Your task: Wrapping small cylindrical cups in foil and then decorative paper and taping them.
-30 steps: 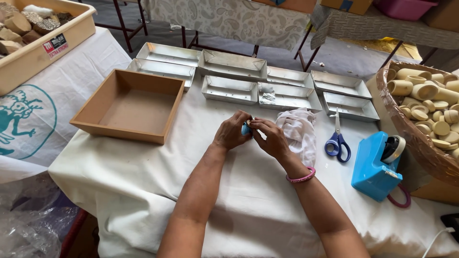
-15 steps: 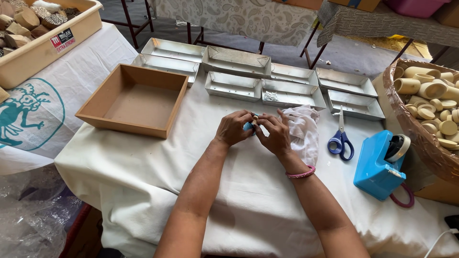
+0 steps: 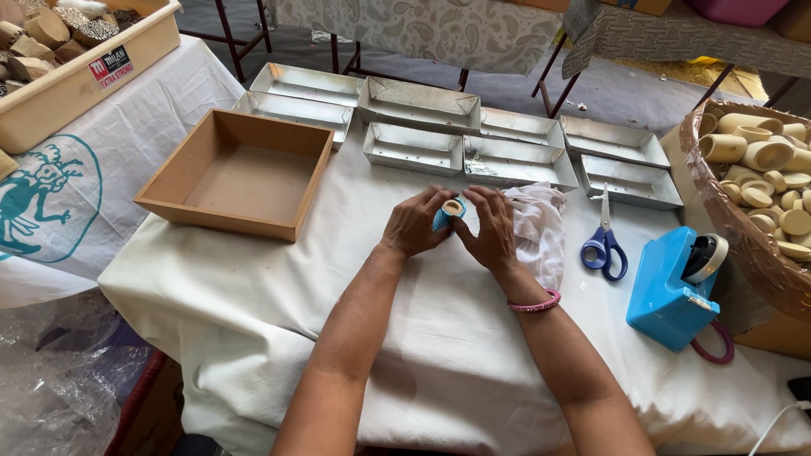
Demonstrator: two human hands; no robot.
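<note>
A small blue-wrapped cylindrical piece with a pale round end (image 3: 450, 211) is held above the white cloth-covered table (image 3: 439, 355), pinched between both hands. The left hand (image 3: 416, 225) is curled closed around its left side; the right hand (image 3: 490, 228) is closed on its right side, fingertips bent over the top. A crumpled white cloth (image 3: 541, 228) lies just beside the right hand, blue-handled scissors (image 3: 603, 245) further right.
</note>
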